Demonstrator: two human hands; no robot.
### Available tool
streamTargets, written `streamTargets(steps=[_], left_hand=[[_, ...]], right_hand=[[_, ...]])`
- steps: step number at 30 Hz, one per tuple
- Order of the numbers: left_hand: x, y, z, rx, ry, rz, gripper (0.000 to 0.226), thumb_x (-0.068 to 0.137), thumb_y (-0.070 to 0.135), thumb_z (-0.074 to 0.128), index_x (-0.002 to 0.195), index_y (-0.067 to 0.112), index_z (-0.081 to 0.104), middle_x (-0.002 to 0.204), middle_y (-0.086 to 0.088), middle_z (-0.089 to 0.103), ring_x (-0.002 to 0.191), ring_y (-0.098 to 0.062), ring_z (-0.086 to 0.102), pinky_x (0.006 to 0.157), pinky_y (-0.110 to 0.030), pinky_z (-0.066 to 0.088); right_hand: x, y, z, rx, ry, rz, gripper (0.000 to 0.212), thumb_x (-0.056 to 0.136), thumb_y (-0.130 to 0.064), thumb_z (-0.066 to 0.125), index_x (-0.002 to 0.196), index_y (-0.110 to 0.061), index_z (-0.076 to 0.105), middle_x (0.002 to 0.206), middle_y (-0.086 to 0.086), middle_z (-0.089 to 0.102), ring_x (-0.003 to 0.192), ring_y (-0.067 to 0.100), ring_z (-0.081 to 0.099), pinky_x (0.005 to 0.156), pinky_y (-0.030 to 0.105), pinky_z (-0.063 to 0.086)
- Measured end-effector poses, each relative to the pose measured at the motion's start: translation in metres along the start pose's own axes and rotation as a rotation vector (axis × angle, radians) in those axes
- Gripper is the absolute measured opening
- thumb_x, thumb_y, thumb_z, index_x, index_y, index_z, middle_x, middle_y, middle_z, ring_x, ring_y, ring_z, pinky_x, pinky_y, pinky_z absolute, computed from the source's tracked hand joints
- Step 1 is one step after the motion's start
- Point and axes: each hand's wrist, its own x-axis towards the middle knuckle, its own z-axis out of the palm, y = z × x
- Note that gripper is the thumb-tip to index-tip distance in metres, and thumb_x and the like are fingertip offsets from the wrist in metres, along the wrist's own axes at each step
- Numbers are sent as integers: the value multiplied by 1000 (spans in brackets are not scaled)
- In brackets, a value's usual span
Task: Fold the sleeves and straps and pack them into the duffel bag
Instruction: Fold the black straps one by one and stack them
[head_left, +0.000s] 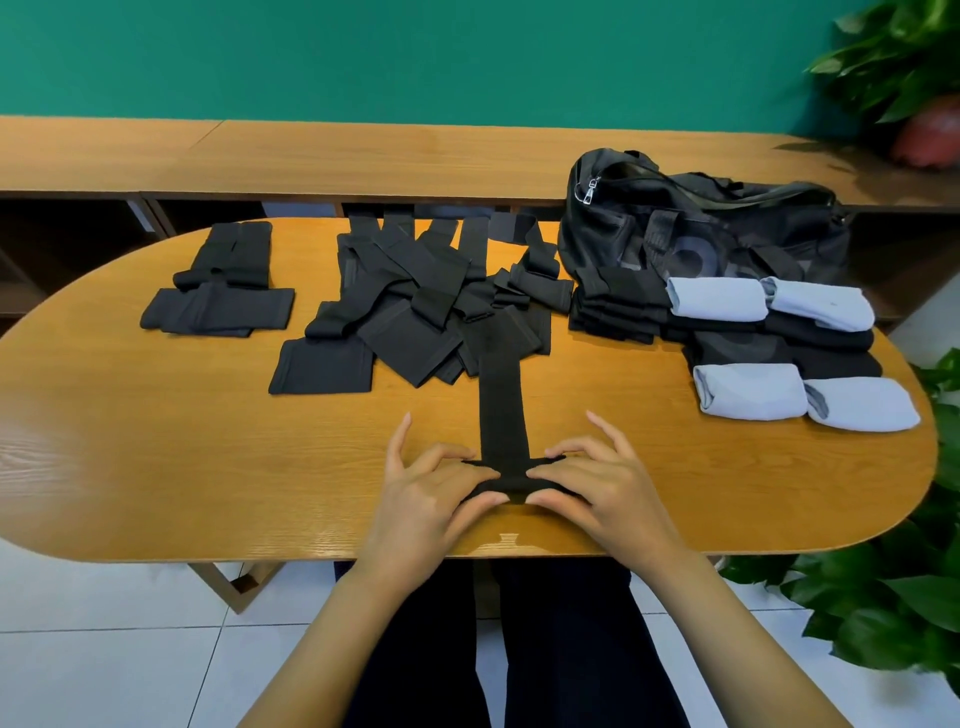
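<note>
Left hand (423, 499) and right hand (597, 491) pinching rolled black strap (504, 415) end, oval table (156, 467)

Only one camera looks at this scene. It sits on the person's head and looks forward and down. The left grip (426, 493) and the right grip (597, 488) are close under it, low in the middle. The surface (156, 467) spreads out beyond the grips, with a green wall (415, 52) far behind. The floor (104, 649) shows nearer than the grips. The wide lens bends the edges.
</note>
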Motion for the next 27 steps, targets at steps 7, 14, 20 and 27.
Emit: streamTargets(steps=[7,14,20,27], left_hand=[[15,9,-2,-127,110,-151,48,98,55,38,97,23,73,86,15,68,88,-2,59,115,-54,20],[47,-2,2,-144,56,-370,51,88,68,42,101,29,72,88,14,68,89,-5,60,115,-43,18],[59,-11,12,-135,-71,-465,49,84,68,38,103,34,69,90,16,67,92,-3,56,113,-36,13],[63,-23,16,-363,-288,-390,43,105,43,24,130,36,58,121,26,58,122,8,36,119,-45,-4]], right_hand=[[19,-1,-5,99,125,63,38,94,-50,52,94,-21,78,88,-14,71,86,2,59,112,45,33],[45,8,-1,51,132,206,34,91,-52,53,94,-28,77,84,-18,66,89,6,54,108,33,30],[51,17,7,68,49,319,35,89,-54,52,93,-29,76,86,-17,68,88,7,50,99,31,32],[50,25,9,172,-155,468,18,92,-43,59,94,-35,75,87,-30,60,89,3,45,88,29,24]])
